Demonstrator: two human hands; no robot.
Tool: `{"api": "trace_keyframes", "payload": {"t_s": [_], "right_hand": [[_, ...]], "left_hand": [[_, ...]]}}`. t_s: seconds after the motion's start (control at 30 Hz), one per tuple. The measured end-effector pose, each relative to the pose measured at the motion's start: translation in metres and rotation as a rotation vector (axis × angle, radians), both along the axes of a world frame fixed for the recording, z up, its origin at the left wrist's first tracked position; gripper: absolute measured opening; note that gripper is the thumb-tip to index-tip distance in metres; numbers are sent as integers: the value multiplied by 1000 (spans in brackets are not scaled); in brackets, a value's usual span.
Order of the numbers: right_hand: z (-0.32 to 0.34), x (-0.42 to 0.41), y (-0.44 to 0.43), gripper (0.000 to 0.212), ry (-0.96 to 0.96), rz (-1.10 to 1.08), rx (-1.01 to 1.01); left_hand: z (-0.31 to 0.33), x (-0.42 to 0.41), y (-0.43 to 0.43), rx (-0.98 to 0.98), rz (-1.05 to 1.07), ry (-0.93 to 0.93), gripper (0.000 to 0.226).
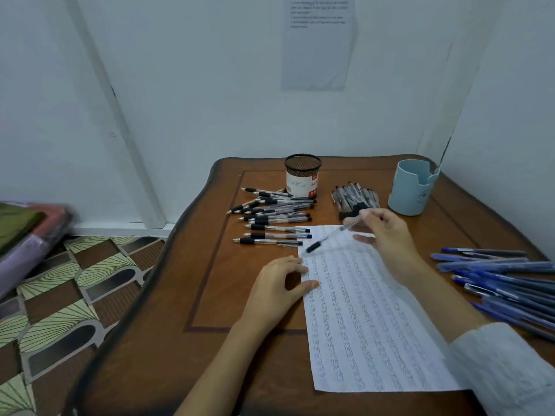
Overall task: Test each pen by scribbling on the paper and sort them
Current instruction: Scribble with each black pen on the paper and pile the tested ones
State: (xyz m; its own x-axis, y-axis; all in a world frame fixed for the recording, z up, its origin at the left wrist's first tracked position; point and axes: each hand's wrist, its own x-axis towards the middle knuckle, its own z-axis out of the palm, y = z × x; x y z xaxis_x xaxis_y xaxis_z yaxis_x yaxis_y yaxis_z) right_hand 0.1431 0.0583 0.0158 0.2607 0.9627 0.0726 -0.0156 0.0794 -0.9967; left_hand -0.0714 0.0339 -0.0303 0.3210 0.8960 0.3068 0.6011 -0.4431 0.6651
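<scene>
A: Black-gripped pens [271,219], sorted row, far left. And the left hand [280,285]?
B: Fingers loosely spread, thumb pressing the paper [375,325] at its left edge.
A: The test pen [330,235]?
B: Over the paper's far end, tip pointing near-left; right hand [387,235], nearer, pinches its rear. Blue pens [504,283], right.

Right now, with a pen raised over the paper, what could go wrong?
The paper is already crowded with scribbles, so a faint mark could be misread. The right hand pinches the black-grip pen near its back end; it might slip. The sleeve sits close to the blue pens near the table edge and could sweep them off.
</scene>
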Motion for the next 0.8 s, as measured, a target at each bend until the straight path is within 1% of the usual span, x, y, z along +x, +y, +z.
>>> {"api": "trace_keyframes", "payload": {"t_s": [0.1, 0.2, 0.27, 0.33, 0.43, 0.5, 0.6, 0.67, 0.73, 0.77, 0.8], "right_hand": [[5, 14, -4, 13, 199, -127, 55], [4, 25, -8, 14, 489, -209, 5], [2, 33, -12, 20, 694, -160, -55], [0, 40, -17, 25, 828, -76, -116], [-4, 46, -24, 10, 867, -83, -158], [-6, 49, -28, 15, 869, -134, -181], [-7, 53, -34, 23, 906, -165, -186], [-4, 56, -40, 22, 873, -158, -173], [-3, 62, -45, 15, 751, -148, -188], [-3, 64, -46, 18, 723, -121, -205], [-4, 66, -47, 23, 754, -82, -226]], "left_hand": [[0, 0, -1, 7, -13, -20, 35], [0, 0, -2, -1, -87, -31, 24], [2, 1, -3, 15, -116, -14, 19], [3, 3, -4, 33, -119, 8, 15], [6, 6, -2, 30, -108, 81, 6], [10, 11, 1, 35, -95, 161, 3], [16, 25, 4, 98, -69, 275, 13], [17, 37, 5, 114, -82, 267, 20], [16, 50, 4, 98, -149, 243, 23], [15, 56, 4, 91, -189, 240, 24], [14, 60, 5, 89, -227, 243, 25]]}}
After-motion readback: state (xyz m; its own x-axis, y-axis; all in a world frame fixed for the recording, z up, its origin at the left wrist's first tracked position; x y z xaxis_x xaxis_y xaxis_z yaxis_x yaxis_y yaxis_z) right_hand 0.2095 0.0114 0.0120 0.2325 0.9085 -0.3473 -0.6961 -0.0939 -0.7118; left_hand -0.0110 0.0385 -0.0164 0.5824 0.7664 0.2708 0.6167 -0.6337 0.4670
